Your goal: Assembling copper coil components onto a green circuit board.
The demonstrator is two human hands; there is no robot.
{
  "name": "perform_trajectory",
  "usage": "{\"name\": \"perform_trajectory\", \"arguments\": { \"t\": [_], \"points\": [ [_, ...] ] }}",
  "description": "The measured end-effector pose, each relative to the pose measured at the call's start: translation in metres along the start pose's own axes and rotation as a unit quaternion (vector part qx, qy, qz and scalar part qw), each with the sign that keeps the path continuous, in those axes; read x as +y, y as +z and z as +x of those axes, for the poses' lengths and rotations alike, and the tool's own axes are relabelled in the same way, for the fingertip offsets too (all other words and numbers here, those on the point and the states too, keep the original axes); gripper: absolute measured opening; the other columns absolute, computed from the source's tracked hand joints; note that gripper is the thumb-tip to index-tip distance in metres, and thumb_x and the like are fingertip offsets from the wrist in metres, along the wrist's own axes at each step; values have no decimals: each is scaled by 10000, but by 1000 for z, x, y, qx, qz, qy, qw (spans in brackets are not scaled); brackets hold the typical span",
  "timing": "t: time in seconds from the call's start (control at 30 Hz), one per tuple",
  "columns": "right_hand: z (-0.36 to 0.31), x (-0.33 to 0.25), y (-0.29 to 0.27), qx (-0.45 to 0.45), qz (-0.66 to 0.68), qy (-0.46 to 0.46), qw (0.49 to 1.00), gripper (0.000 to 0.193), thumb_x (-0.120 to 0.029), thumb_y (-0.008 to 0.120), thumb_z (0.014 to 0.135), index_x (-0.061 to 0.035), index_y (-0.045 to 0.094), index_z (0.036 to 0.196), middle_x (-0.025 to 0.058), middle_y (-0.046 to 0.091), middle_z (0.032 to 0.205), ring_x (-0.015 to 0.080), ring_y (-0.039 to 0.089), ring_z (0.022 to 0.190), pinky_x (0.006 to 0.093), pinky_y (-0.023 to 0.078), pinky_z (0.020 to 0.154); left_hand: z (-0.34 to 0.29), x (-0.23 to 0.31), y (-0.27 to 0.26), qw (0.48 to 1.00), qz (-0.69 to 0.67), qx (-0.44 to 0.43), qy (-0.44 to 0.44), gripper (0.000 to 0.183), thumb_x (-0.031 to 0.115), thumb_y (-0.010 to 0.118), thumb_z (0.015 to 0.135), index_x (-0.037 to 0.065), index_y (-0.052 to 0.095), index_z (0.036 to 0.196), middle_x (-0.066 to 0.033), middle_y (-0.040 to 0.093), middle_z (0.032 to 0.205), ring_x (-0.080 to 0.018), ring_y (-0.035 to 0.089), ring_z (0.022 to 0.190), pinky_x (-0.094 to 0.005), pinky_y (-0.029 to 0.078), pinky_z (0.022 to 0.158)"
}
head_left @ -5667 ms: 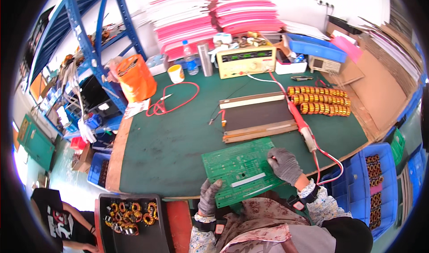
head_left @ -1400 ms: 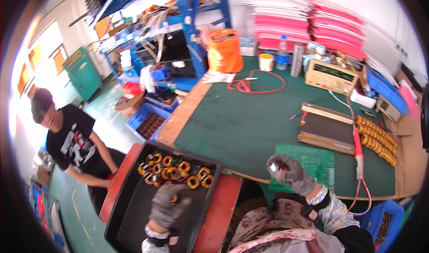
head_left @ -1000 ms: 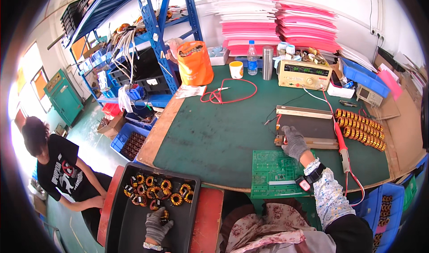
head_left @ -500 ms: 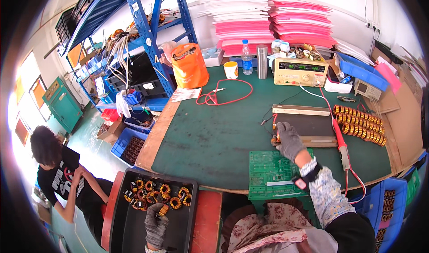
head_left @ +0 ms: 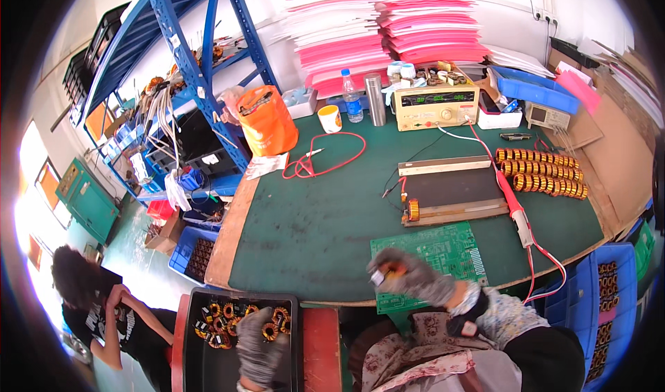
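My right hand (head_left: 415, 277), in a grey glove, is closed on a toroidal coil (head_left: 393, 270) with copper winding and a small white tag, above the green circuit board (head_left: 443, 243). My left hand (head_left: 260, 350), also gloved, reaches into the black tray (head_left: 208, 371) over several toroidal coils (head_left: 269, 332). Motion smears its fingers, and whether it grips a coil is unclear. One copper coil (head_left: 413, 210) stands at the near left corner of the dark test fixture (head_left: 450, 189), beyond the board.
A red probe (head_left: 511, 198) lies across the fixture's right side, near rows of coils (head_left: 544, 170). Behind are a beige power supply (head_left: 436, 108), steel flask (head_left: 375, 101), water bottle (head_left: 352, 99) and yellow mug (head_left: 330, 119). Another person (head_left: 118, 309) sits at the left.
My right hand has come back from the fixture toward me, now with a coil in it. A coil shows on the fixture where my hand was. My left hand has moved slightly over the tray.
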State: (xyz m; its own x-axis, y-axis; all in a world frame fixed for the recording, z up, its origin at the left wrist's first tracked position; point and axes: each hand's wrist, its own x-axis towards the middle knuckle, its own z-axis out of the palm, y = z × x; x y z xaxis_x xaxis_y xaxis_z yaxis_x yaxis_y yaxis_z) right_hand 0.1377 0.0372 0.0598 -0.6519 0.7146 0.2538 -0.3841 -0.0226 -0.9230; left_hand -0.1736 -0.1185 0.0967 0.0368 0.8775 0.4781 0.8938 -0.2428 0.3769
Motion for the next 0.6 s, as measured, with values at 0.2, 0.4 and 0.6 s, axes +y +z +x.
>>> {"name": "perform_trajectory", "arguments": {
  "t": [0.2, 0.4, 0.6],
  "points": [
    [0, -32, -95, 292, -600, 7, 745, 478, -104, 743, 632, -74, 519, 1053, 134, 527, 1034, 292, 559, 980, 370, 465, 843, -120, -192, 26, 877, -333, 18, -345, 543, 48, 717, 664, 40, 541, 1178, -67, 574, 964, -181, 542, 826, -335, 481, 724],
    [25, -11, -136, 189, -707, 103, 674, 661, -59, 721, 646, -35, 394, 1220, 212, 482, 1170, 359, 499, 1102, 407, 424, 939, -85, -114, 22, 967, 21, -39, -251, 627, 5, 763, 592, 75, 533, 1171, -52, 529, 902, -162, 514, 743, -292, 485, 674],
    [24, -17, -120, 212, -667, 95, 708, 774, -110, 767, 621, -22, 372, 1281, 192, 466, 1214, 350, 459, 1157, 391, 379, 1000, -100, -138, 46, 896, -215, 60, -383, 583, 142, 692, 729, 184, 484, 1272, -63, 493, 979, -236, 533, 879, -321, 497, 789]
  ]
}}
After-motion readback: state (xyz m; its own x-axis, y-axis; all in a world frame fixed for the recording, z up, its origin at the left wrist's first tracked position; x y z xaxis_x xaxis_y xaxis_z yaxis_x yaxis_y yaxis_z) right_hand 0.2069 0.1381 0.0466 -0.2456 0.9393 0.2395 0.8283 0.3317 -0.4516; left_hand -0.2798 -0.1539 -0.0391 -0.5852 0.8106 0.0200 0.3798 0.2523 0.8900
